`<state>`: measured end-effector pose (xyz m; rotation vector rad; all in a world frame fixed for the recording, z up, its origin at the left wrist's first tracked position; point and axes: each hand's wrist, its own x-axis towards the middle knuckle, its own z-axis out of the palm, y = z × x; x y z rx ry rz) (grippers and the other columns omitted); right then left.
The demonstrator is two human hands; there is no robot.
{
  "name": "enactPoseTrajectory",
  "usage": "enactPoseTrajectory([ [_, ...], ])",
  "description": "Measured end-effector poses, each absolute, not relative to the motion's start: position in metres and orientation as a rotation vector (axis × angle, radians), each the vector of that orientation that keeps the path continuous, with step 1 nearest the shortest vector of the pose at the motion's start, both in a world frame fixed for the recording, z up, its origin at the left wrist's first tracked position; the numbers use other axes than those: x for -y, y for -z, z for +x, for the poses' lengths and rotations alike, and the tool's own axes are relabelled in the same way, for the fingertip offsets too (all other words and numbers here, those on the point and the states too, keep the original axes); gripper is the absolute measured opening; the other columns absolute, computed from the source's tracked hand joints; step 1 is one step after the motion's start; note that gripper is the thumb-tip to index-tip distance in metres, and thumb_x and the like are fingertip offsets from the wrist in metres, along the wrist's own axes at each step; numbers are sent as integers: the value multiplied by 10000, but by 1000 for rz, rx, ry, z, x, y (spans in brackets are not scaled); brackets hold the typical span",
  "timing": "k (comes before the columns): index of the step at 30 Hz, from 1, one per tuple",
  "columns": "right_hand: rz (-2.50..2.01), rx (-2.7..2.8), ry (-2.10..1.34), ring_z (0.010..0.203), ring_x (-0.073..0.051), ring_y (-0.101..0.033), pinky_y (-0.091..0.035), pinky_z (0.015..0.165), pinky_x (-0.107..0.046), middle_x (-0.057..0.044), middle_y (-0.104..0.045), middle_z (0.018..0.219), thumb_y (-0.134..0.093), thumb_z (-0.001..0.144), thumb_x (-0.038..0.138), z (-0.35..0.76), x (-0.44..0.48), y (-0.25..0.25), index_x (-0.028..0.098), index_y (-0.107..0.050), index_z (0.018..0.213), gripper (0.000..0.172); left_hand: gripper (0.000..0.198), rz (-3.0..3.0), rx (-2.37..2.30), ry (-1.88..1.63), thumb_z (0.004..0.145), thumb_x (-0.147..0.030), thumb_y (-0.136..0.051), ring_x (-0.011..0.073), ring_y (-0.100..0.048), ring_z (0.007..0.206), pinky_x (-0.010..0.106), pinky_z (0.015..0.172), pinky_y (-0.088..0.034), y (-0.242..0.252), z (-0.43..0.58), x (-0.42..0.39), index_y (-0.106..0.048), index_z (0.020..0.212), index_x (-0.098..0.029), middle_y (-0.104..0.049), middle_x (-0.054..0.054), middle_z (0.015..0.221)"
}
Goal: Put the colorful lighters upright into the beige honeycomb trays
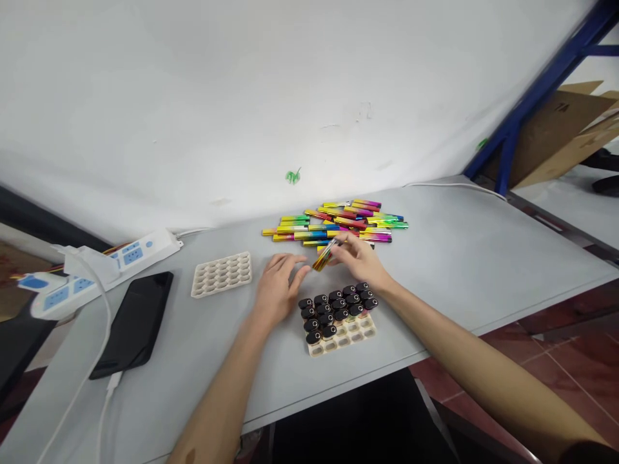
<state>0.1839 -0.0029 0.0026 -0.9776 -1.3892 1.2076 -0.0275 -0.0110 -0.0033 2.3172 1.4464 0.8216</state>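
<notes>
My right hand (356,258) is closed on a shiny gold-and-dark tube (323,255), held tilted above the table. To its left, my left hand (280,283) has its fingers stretched out and holds nothing, thumb and fingertips pointing toward the tube's lower end. Behind the hands lies a loose pile of shiny multicoloured tubes (300,236) in yellow, green, blue, red and purple. In front of the hands stands a cream tray (316,351) with oval pockets. Several black-topped pieces (325,318) stand upright in it, and the pockets at its near right are bare.
A second cream tray (222,274) with bare pockets lies to the left. Farther left are a black phone (133,325) with a white cable (112,385) and a white power strip (159,245). A wall (217,129) rises behind the grey table (459,258); cardboard boxes (556,129) stand at right.
</notes>
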Motion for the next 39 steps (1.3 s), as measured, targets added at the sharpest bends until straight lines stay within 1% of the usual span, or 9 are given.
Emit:
enactPoseTrajectory([
  [3, -951, 1144, -1214, 566, -124, -609, -532, 574, -286, 55, -638, 688, -555, 925, 465, 188, 2, -7, 259, -455, 988, 238, 234, 2344, -1516, -780, 969, -305, -483, 265, -505, 1271, 445, 1086, -408, 7, -30, 8, -618, 1134, -210, -687, 70, 1191],
  [5, -951, 1066, -1193, 434, -96, -495, -409, 413, -220, 90, -549, 612, -559, 922, 474, 192, 0, -9, 276, -446, 980, 235, 235, 2345, -1538, -732, 960, -289, -484, 274, -484, 1306, 461, 1111, -392, 8, -31, 7, -612, 1137, -201, -677, 75, 1231],
  [7, -941, 1012, -1210, 375, -68, -369, -263, 351, -189, 100, -481, 585, -584, 907, 476, 196, -1, -11, 277, -465, 955, 236, 242, 2339, -1545, -682, 953, -281, -488, 280, -486, 1308, 473, 1120, -389, 9, -31, 6, -608, 1143, -193, -660, 82, 1271],
  [11, -918, 926, -1354, 366, -57, -253, -158, 368, -208, 80, -382, 511, -499, 909, 597, 201, -4, -11, 224, -532, 813, 386, 245, 2330, -1537, -638, 944, -276, -492, 278, -496, 1302, 481, 1119, -397, 8, -31, 6, -607, 1142, -189, -644, 87, 1303],
  [13, -926, 887, -1410, 358, -58, -225, -142, 373, -221, 74, -319, 466, -428, 911, 650, 201, -5, -10, 208, -492, 666, 509, 243, 2330, -1528, -637, 945, -277, -488, 276, -488, 1312, 478, 1123, -395, 7, -32, 6, -608, 1136, -187, -644, 88, 1304],
  [16, -957, 827, -1442, 348, -58, -179, -120, 371, -224, 72, -265, 425, -404, 925, 601, 201, -6, -10, 210, -405, 560, 534, 235, 2337, -1518, -636, 944, -279, -487, 273, -488, 1313, 481, 1128, -389, 7, -33, 6, -614, 1121, -190, -641, 87, 1306],
  [20, -986, 759, -1415, 335, -66, -151, -109, 354, -221, 71, -255, 405, -366, 940, 503, 201, -7, -10, 221, -377, 560, 473, 229, 2348, -1508, -644, 948, -287, -482, 273, -493, 1303, 484, 1122, -393, 8, -34, 6, -618, 1107, -197, -633, 86, 1313],
  [31, -1055, 788, -1334, 357, -67, -161, -122, 360, -219, 78, -257, 416, -418, 905, 621, 202, -7, -8, 226, -371, 577, 516, 221, 2339, -1505, -641, 946, -291, -484, 271, -484, 1314, 485, 1119, -395, 7, -34, 7, -622, 1098, -207, -637, 76, 1312],
  [39, -1080, 805, -1275, 358, -72, -158, -129, 359, -211, 73, -262, 414, -384, 925, 515, 201, -7, -5, 226, -376, 581, 449, 212, 2360, -1491, -658, 941, -280, -492, 278, -494, 1302, 493, 1105, -411, 9, -35, 6, -628, 1085, -207, -642, 80, 1303],
])
